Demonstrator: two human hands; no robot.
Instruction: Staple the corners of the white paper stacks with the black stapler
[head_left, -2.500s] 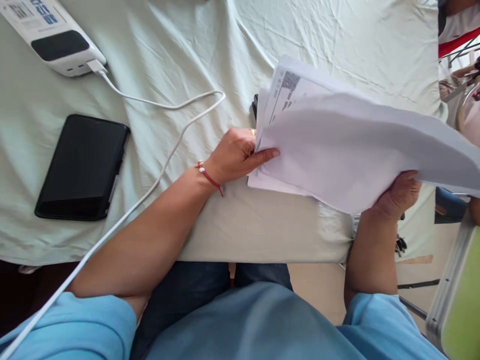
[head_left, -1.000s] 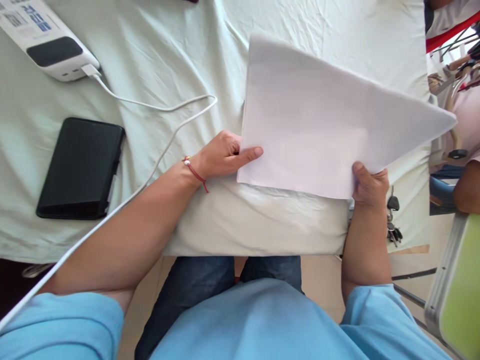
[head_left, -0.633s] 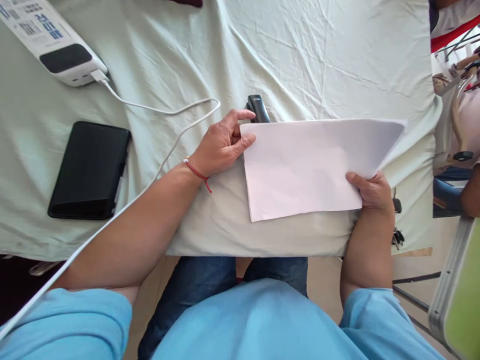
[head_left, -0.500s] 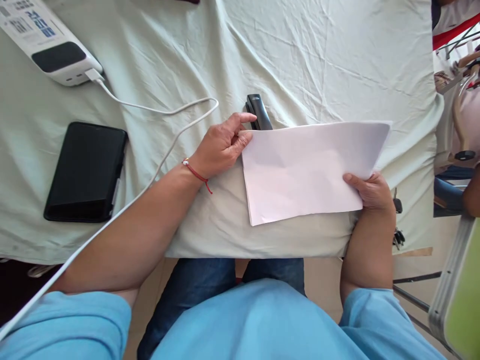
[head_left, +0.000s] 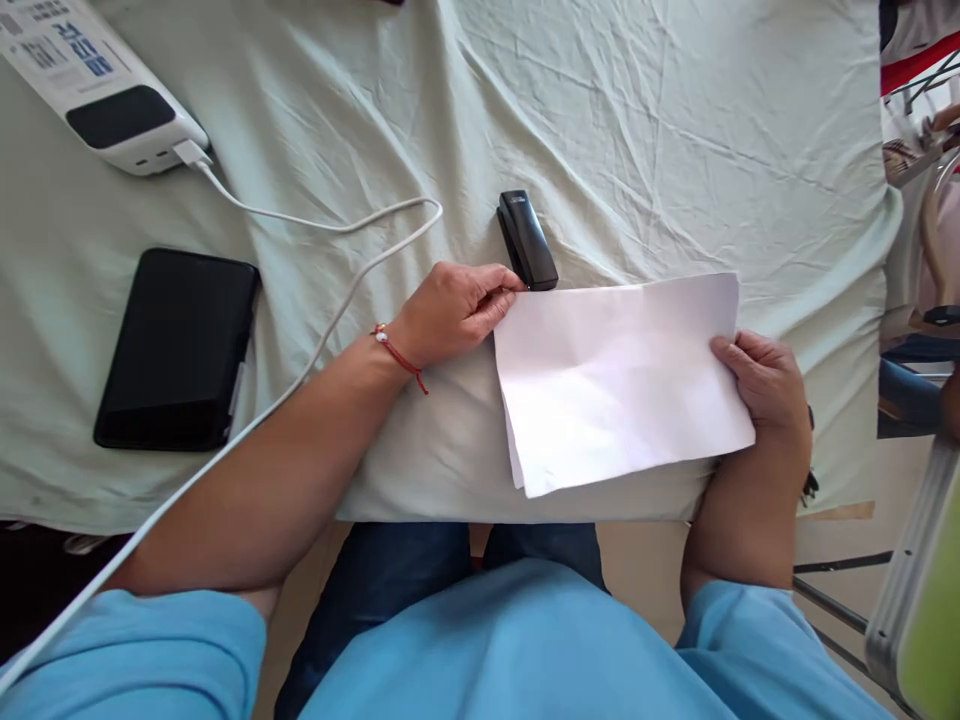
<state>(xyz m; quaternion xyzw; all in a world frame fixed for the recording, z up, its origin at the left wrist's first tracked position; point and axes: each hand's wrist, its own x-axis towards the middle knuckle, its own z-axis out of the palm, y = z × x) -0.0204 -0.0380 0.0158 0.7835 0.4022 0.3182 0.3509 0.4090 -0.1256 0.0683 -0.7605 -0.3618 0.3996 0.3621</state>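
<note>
- White power bank, far to the left of the black stapler and farther from the person; its outer end is cut off by the view, and its print is too blurred to read.
- Black tablet, left of the stapler and nearer the person; its screen is dark.
- White cable, plugged into the power bank and bending back left of the stapler; its other end runs out of sight.
- Left hand, just left of and nearer than the stapler; narrow, thumb and fingers pinched at a corner of the paper stack; whether a fingertip also touches the stapler, I cannot tell.
- The stapler itself lies on the cloth-covered worktop, gripped by neither hand.
- The paper stack, on the near side of the stapler and reaching right; the sheets are already gathered into one pile, but a lower sheet peeks out at the near left corner, so the evening of the edges looks only partly done; no print shows on the upper face, the sheet count is unclear, and no staple can be made out.
- Right hand, right of the stapler and nearer; holding the stack's right edge, thumb on top, fingers partly hidden.
- Small dark thing, farther right of the stapler, mostly behind the right wrist; hard to make out.
</note>
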